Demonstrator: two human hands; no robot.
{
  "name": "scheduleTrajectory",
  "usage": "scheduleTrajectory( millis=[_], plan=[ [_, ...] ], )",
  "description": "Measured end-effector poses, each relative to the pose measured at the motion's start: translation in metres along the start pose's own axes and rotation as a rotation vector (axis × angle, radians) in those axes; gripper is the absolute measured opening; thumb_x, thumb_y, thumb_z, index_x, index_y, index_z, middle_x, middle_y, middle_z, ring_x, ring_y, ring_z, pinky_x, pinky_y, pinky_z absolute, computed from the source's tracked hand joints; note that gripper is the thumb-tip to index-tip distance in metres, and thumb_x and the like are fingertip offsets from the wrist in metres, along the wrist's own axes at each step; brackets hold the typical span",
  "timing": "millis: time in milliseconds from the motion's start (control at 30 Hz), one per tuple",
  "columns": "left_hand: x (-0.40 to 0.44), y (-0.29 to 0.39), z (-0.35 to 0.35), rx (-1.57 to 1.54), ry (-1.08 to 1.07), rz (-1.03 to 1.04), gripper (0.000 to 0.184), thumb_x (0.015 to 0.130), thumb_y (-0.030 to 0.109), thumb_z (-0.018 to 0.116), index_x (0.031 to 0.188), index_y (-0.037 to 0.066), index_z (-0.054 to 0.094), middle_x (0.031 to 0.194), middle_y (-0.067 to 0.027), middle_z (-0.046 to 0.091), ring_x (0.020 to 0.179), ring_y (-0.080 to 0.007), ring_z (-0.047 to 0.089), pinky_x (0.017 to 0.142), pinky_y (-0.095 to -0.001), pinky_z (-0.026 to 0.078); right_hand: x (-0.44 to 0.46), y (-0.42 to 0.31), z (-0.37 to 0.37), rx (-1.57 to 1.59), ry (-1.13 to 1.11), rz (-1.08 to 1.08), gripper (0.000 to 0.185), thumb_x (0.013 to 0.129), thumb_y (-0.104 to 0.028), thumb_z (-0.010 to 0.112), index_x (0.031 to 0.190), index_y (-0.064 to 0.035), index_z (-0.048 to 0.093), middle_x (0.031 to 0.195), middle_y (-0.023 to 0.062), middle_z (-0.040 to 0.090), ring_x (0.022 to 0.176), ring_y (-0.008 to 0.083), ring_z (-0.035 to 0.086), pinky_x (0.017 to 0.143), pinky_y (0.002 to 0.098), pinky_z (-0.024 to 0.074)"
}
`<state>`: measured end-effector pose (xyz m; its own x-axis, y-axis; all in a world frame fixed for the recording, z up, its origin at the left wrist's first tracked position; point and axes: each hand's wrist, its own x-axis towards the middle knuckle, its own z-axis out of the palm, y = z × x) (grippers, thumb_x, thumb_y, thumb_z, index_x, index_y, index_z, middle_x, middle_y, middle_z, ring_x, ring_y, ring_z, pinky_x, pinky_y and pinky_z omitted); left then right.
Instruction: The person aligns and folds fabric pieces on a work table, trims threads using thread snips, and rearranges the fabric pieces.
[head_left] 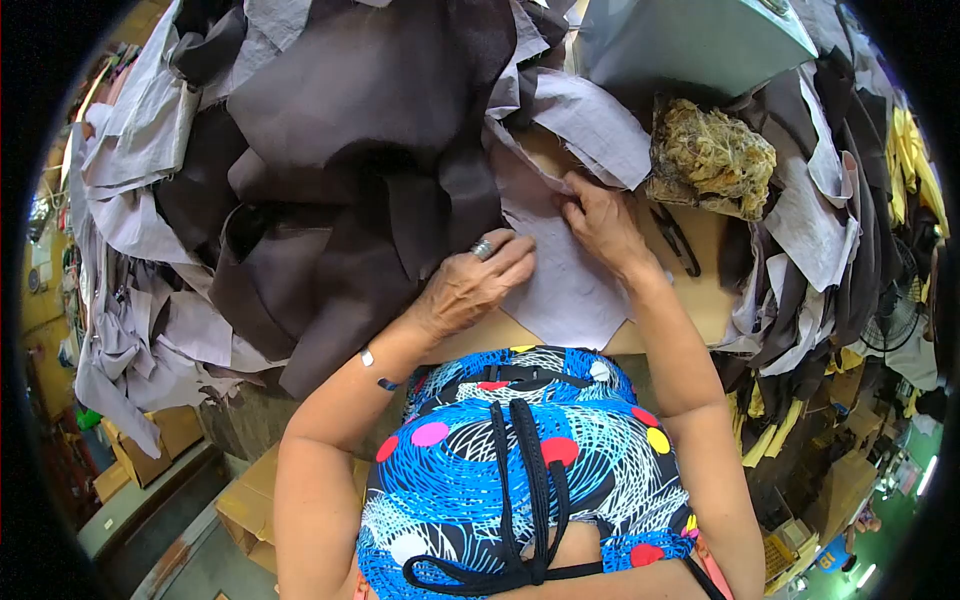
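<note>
A leather piece (570, 285) lies with its pale greyish-mauve backing up on the tan board before me. My right hand (602, 225) pinches its upper right edge between thumb and forefinger. Over its left side, my left hand (478, 285) has its fingers bent and pressed together at the edge; the fingertips are partly hidden. A ring and bracelets are on the left hand and arm. Just right of my right hand lie small black thread snips (676, 241). Large dark brown leather pieces (350, 110) are heaped beside my left hand, and a pale strip (590, 125) curls above the right.
A clump of yellowish dried glue (715, 155) stands behind the snips, near a grey metal box (695, 45). Leather scraps (815, 220) hang at the right edge, and more scraps (150, 330) hang at the left. Cardboard boxes (250, 500) stand below on the floor.
</note>
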<state>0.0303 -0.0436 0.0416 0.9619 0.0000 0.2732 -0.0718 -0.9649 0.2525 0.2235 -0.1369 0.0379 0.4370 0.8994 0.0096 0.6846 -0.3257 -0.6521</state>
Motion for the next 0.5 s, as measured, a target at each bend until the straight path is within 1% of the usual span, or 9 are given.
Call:
scheduleTrajectory(
  millis=[67, 167, 267, 367, 467, 500],
  plan=[
    [-0.007, -0.004, 0.003, 0.016, 0.014, -0.060, 0.027, 0.075, 0.008, 0.051, 0.102, 0.007, 0.052, 0.120, -0.0061, 0.049, 0.099, -0.0228, 0.056, 0.069, -0.0267, 0.054, 0.002, -0.017, -0.009, 0.038, -0.024, 0.045, 0.018, 0.082, -0.010, 0.058, 0.097, -0.0008, 0.053, 0.090, 0.0215, 0.061, 0.087, 0.0392, 0.058, 0.073, 0.0411, 0.0448],
    [-0.005, -0.004, 0.001, 0.031, 0.009, -0.065, 0.025, 0.075, 0.008, 0.051, 0.100, 0.006, 0.052, 0.122, -0.0082, 0.048, 0.099, -0.0234, 0.056, 0.070, -0.0277, 0.054, 0.009, -0.025, 0.001, 0.104, -0.068, 0.104, 0.018, 0.081, -0.008, 0.056, 0.097, -0.0015, 0.051, 0.093, 0.0213, 0.058, 0.090, 0.0402, 0.055, 0.074, 0.0435, 0.0430],
    [-0.005, -0.005, 0.001, 0.066, 0.002, -0.086, 0.031, 0.072, 0.004, 0.054, 0.103, 0.009, 0.054, 0.124, -0.0106, 0.049, 0.095, -0.0238, 0.058, 0.068, -0.0268, 0.054, 0.016, -0.018, 0.010, 0.083, -0.024, -0.025, 0.017, 0.080, -0.004, 0.054, 0.097, -0.0020, 0.051, 0.090, 0.0197, 0.055, 0.089, 0.0400, 0.054, 0.074, 0.0436, 0.0423],
    [-0.005, -0.003, 0.007, 0.095, 0.035, -0.125, 0.029, 0.072, 0.005, 0.054, 0.101, 0.009, 0.054, 0.127, -0.0114, 0.048, 0.096, -0.0244, 0.058, 0.069, -0.0272, 0.054, 0.017, -0.010, 0.015, 0.110, 0.014, -0.096, 0.018, 0.079, -0.002, 0.053, 0.096, -0.0022, 0.051, 0.087, 0.0189, 0.053, 0.087, 0.0401, 0.053, 0.074, 0.0442, 0.0417],
    [-0.004, -0.001, 0.007, 0.060, 0.036, -0.141, 0.030, 0.072, 0.005, 0.054, 0.102, 0.009, 0.054, 0.127, -0.0119, 0.048, 0.097, -0.0253, 0.057, 0.072, -0.0280, 0.054, 0.018, -0.011, 0.014, 0.136, -0.028, -0.043, 0.018, 0.079, -0.002, 0.053, 0.097, -0.0020, 0.051, 0.086, 0.0190, 0.053, 0.088, 0.0397, 0.054, 0.073, 0.0439, 0.0417],
    [-0.003, -0.001, 0.006, 0.055, 0.018, -0.113, 0.028, 0.073, 0.005, 0.054, 0.101, 0.008, 0.053, 0.126, -0.0119, 0.049, 0.097, -0.0257, 0.057, 0.070, -0.0285, 0.054, 0.017, -0.010, 0.014, 0.122, -0.019, -0.050, 0.019, 0.078, -0.001, 0.053, 0.097, -0.0023, 0.051, 0.087, 0.0191, 0.054, 0.087, 0.0396, 0.054, 0.074, 0.0433, 0.0422]
  ],
)
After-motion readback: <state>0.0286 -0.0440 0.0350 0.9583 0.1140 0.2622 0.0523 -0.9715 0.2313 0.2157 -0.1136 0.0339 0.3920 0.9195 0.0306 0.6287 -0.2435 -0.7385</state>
